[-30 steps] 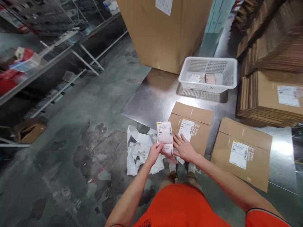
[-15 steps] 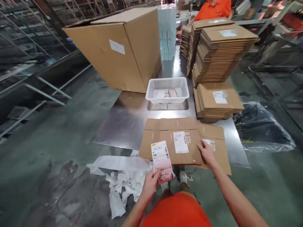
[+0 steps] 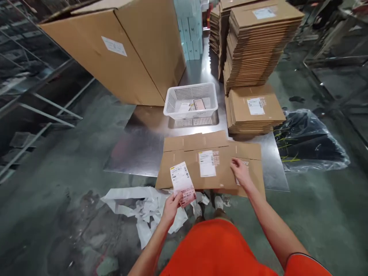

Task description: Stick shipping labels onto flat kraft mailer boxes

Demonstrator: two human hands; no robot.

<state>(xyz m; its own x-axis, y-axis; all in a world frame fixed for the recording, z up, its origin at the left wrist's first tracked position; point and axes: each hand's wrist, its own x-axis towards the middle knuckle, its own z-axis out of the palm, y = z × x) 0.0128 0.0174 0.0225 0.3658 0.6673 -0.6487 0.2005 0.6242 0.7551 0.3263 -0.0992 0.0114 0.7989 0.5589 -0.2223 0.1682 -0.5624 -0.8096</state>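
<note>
Left hand [image 3: 171, 209] pinches a shipping label sheet [image 3: 181, 182] between thumb and fingers at lower centre. Right hand [image 3: 240, 172] presses slightly spread fingers [image 3: 235, 163] onto a flattened carton [image 3: 209, 165].

**Orange T-shirt [image 3: 215, 249] and white sneakers [image 3: 218, 203]**

The short right sleeve [image 3: 301, 266] of the loose T-shirt ends in a thin dark trim. The forearms [image 3: 276, 230], left hand [image 3: 171, 209] and right hand [image 3: 240, 171] are bare. The sneakers show just past the shirt's lower hem.
</note>
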